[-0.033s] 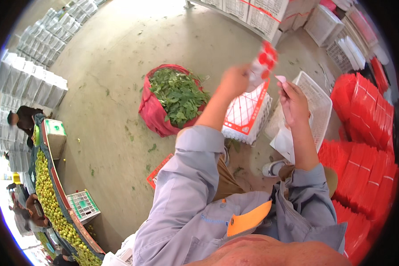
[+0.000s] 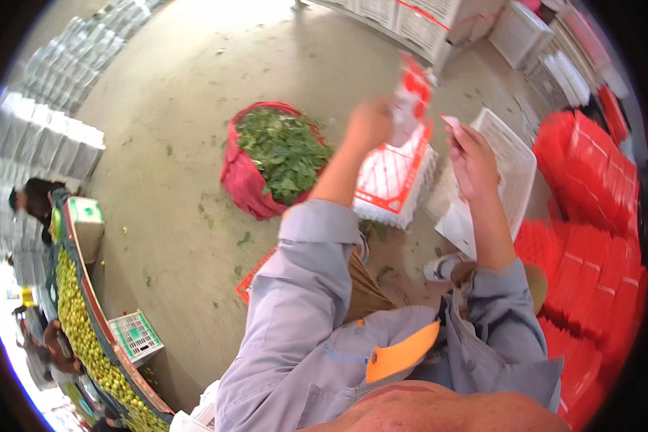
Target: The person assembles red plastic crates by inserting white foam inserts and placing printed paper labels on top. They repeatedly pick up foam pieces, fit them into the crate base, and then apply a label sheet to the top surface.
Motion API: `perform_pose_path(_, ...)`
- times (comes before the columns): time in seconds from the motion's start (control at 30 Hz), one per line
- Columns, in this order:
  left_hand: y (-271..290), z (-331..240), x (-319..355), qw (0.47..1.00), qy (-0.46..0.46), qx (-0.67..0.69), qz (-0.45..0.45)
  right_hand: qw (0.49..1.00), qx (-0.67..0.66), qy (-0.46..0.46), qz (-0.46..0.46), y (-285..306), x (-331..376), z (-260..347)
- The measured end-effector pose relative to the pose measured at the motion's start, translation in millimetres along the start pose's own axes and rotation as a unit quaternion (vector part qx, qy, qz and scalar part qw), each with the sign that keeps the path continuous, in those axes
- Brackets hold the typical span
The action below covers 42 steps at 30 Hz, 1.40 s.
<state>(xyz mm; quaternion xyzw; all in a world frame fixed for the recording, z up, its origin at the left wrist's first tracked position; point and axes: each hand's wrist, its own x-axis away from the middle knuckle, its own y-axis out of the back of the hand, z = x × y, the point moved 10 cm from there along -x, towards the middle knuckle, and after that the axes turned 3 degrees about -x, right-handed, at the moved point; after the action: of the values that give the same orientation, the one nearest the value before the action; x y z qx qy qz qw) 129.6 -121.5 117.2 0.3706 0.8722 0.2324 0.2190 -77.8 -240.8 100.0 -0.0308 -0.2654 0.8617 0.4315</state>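
My left hand (image 2: pixel 373 124) is closed on a whitish strip of stickers (image 2: pixel 412 93) with red round shapes; motion blurs both. To its right, my right hand (image 2: pixel 475 158) pinches a small pale pink sticker (image 2: pixel 450 121) between thumb and fingertips. Strip and sticker are apart. Beneath the strip stands a white crate (image 2: pixel 381 212) topped by a red-edged lid (image 2: pixel 420 155) with white showing through its red grid. Beyond my right forearm is a white plastic basket (image 2: pixel 529 169), with a white sheet (image 2: pixel 456 227) at its near side.
A red sack (image 2: pixel 239 180) full of green leaves (image 2: pixel 281 151) sits left of the crate. Bundled red netting (image 2: pixel 583 266) fills the right side. Far left, a long bin holds green-yellow fruit (image 2: pixel 79 302), with people beside it and stacked crates (image 2: pixel 54 137) behind.
My left hand and the sticker strip have moved slightly left, widening the gap to my right hand. My right hand keeps its pinch. The whole view has shifted a little.
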Motion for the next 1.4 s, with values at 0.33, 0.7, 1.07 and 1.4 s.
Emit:
perform_pose_path(0.33, 93.6, 73.5, -7.7, 0.886, 0.118, 0.390, -0.222, 0.930, 0.360, 0.063, 0.038, 32.4, -87.0, -84.3)
perform_pose_path(0.7, 78.1, 49.9, -16.1, 0.905, 0.171, 0.339, -0.193, 0.820, 0.562, 0.097, -0.038, 117.0, -274.8, -234.3)
perform_pose_path(1.07, 88.3, 67.1, 6.8, 0.872, 0.209, 0.354, -0.266, 0.776, 0.629, 0.051, 0.007, 112.4, -324.2, -271.2)
perform_pose_path(1.4, 80.0, 64.7, 6.0, 0.881, 0.220, 0.342, -0.242, 0.699, 0.711, 0.040, 0.058, 108.0, -324.7, -283.7)
